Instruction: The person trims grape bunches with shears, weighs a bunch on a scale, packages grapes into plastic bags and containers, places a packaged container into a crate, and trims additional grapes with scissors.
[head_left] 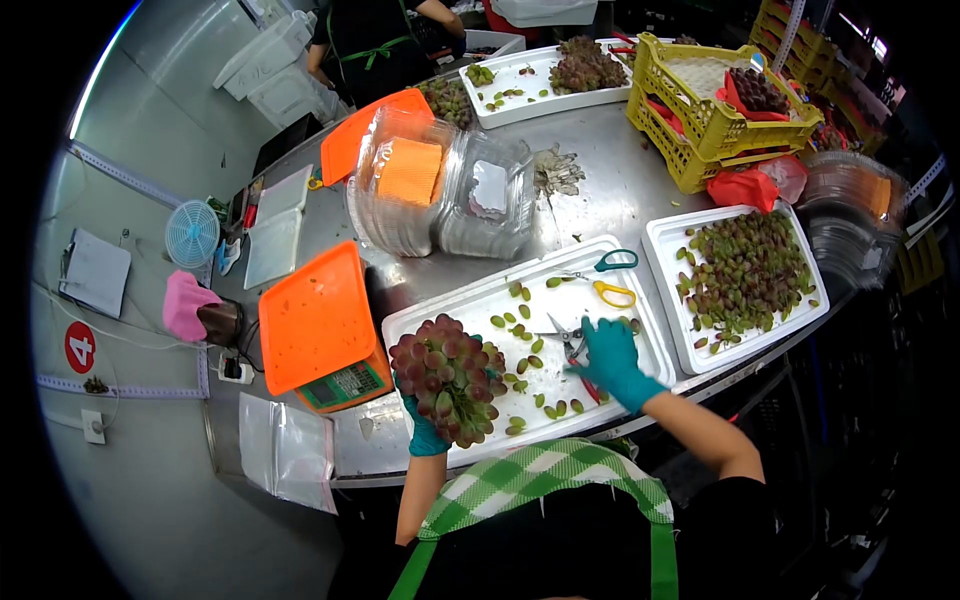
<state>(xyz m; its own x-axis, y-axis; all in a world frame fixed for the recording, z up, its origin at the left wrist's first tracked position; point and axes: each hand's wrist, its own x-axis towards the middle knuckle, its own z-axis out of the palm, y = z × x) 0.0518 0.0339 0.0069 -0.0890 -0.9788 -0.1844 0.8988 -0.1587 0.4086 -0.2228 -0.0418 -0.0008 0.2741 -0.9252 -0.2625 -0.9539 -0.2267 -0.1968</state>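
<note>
A large bunch of reddish-green grapes [450,380] rests in my left hand [427,432], teal-gloved and closed around its underside, mostly hidden by the fruit. Below it is a white tray [480,308] with several loose green grapes. My right hand [615,362], also teal-gloved, is over the tray's right side with its fingers apart. Red-handled pruning snips [576,352] lie under its thumb, blades pointing up-left; whether the thumb presses on them is hard to see. Scissors with one yellow and one teal handle loop [612,292] lie near the tray's far right corner.
An orange-topped scale [318,320] stands left of the tray. Beyond are clear plastic containers [435,185]. To the right are a second white tray [668,250] full of loose grapes and a yellow crate [690,120]. A co-worker [370,45] stands across the metal table [590,190].
</note>
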